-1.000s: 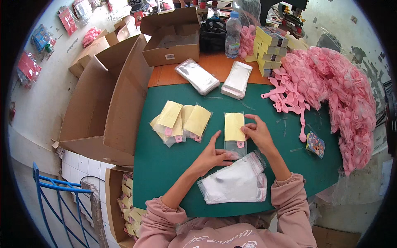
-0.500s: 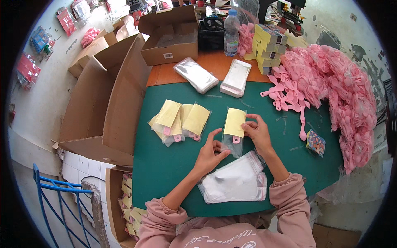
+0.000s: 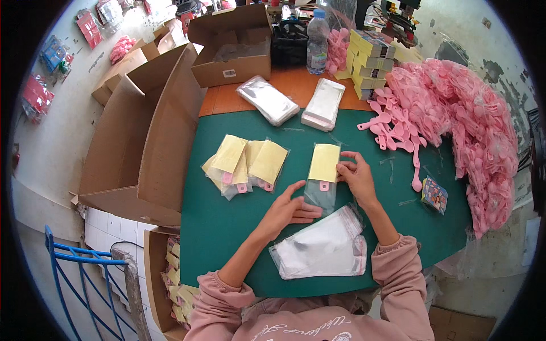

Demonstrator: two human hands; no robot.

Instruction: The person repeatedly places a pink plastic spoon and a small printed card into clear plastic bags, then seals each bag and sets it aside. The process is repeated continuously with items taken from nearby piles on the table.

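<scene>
At nine o'clock, filled bags (image 3: 269,163) are piled; another bag (image 3: 324,165) is pinched by the right hand (image 3: 357,181), left hand (image 3: 284,212) half-open; two-o'clock spoons (image 3: 396,129) are left.

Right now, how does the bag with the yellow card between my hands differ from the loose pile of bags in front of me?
The carded bag is a single one; the bag pile is many, overlapping. The carded bag shows a yellow card and a pink tip; the bag pile looks whitish, showing neither. The carded bag points nearly straight away from you; the bag pile slants up toward your right. Both are plastic.
</scene>
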